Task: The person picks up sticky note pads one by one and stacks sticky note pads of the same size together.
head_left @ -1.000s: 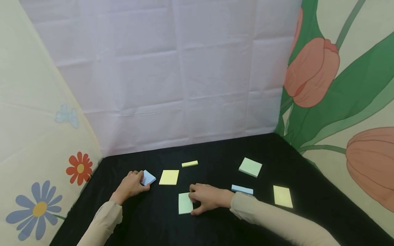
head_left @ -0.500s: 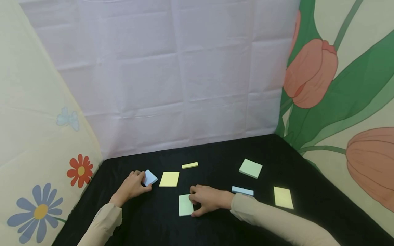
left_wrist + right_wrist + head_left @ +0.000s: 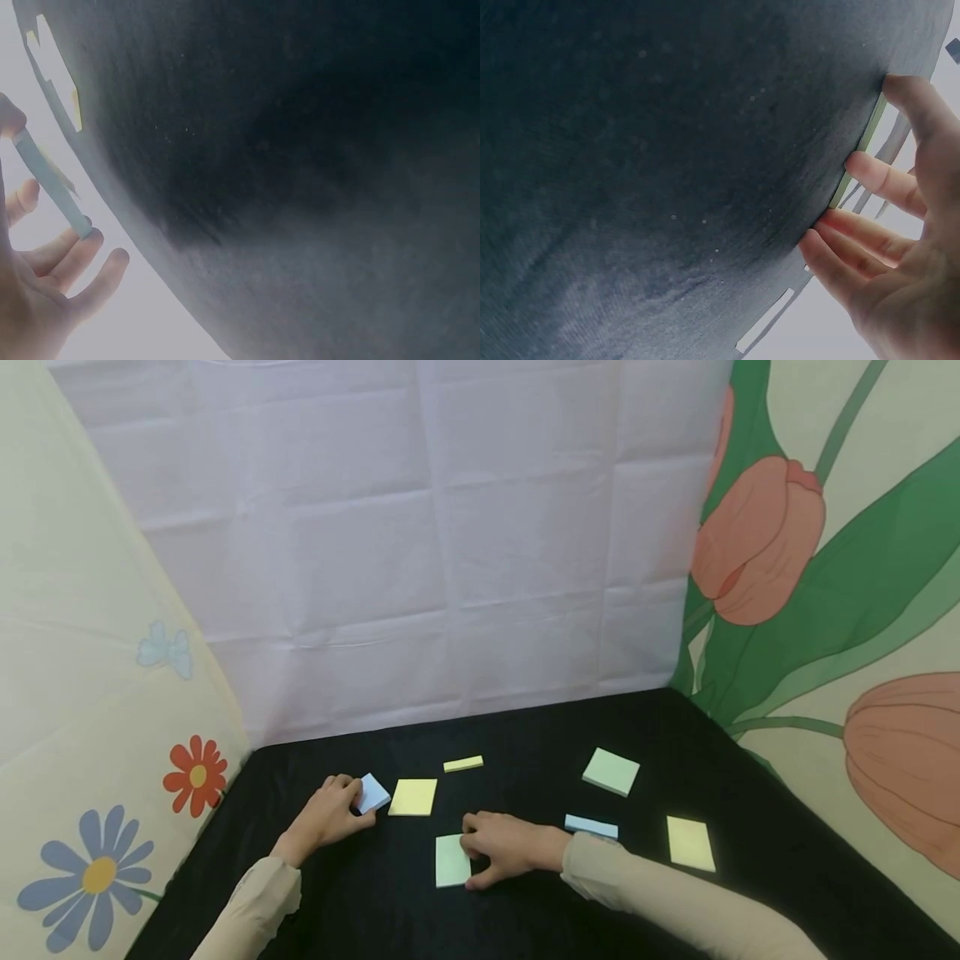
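My left hand [image 3: 324, 814] pinches a pale blue sticky note pad [image 3: 374, 793] between thumb and fingers, the pad turned corner-on. Its right corner comes right up to a square yellow sticky note pad [image 3: 412, 797]. In the left wrist view the blue pad's edge [image 3: 49, 180] spans from thumb to fingertips. Nearer the front, my right hand [image 3: 512, 843] grips a pale green sticky note pad [image 3: 451, 861] by its right part, covering that side. The right wrist view shows the green pad's thin edge [image 3: 870, 135] low on the black cloth, between thumb and fingers.
A narrow yellow note pad [image 3: 463, 764] lies farther back. To the right are another green pad [image 3: 611, 772], a narrow blue pad [image 3: 592, 826] beside the right sleeve, and a second yellow pad [image 3: 691, 843]. Black cloth [image 3: 525, 735] covers the table, with a white sheet [image 3: 450, 568] behind.
My left hand has slid the blue pad a little to the right, closing the gap to the square yellow pad. The right hand stays on the green pad.
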The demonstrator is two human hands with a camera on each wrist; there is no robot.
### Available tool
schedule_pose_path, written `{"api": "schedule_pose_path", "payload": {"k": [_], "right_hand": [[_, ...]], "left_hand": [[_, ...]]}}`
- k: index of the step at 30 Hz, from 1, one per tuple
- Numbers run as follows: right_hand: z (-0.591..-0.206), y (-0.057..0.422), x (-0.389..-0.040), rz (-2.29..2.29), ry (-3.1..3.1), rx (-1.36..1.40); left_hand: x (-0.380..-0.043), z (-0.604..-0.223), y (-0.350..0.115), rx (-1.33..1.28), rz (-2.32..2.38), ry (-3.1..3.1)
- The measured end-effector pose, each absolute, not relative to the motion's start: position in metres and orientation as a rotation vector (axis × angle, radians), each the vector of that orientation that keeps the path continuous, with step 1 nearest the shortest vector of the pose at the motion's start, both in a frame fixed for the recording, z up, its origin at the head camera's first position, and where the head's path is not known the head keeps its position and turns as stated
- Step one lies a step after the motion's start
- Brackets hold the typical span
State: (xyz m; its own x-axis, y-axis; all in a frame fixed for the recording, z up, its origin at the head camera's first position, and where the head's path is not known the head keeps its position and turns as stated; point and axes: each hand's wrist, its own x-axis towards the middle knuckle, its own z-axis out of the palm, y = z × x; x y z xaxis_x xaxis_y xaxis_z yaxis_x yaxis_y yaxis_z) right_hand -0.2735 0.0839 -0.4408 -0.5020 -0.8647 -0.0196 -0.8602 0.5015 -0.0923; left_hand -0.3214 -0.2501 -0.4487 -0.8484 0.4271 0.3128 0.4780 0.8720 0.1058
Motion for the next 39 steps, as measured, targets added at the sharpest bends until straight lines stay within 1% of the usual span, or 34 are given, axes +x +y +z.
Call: {"api": "schedule_pose_path", "payload": {"k": [18,30,39], "right_hand": [[-0.44,0.083,-0.274,-0.103,2.658,-1.512],[-0.443,0.084,-0.276,-0.102,2.654,-1.514],[-0.441,0.083,-0.275,-0.092,2.66,-1.525]], "left_hand": [[-0.317,-0.446,-0.241,-0.731,-0.289,-2.737],[-0.316,-0.443,-0.227,-0.772,-0.315,-2.74],[-0.313,-0.443,-0.22,-0.842,-0.308,-2.719]]}}
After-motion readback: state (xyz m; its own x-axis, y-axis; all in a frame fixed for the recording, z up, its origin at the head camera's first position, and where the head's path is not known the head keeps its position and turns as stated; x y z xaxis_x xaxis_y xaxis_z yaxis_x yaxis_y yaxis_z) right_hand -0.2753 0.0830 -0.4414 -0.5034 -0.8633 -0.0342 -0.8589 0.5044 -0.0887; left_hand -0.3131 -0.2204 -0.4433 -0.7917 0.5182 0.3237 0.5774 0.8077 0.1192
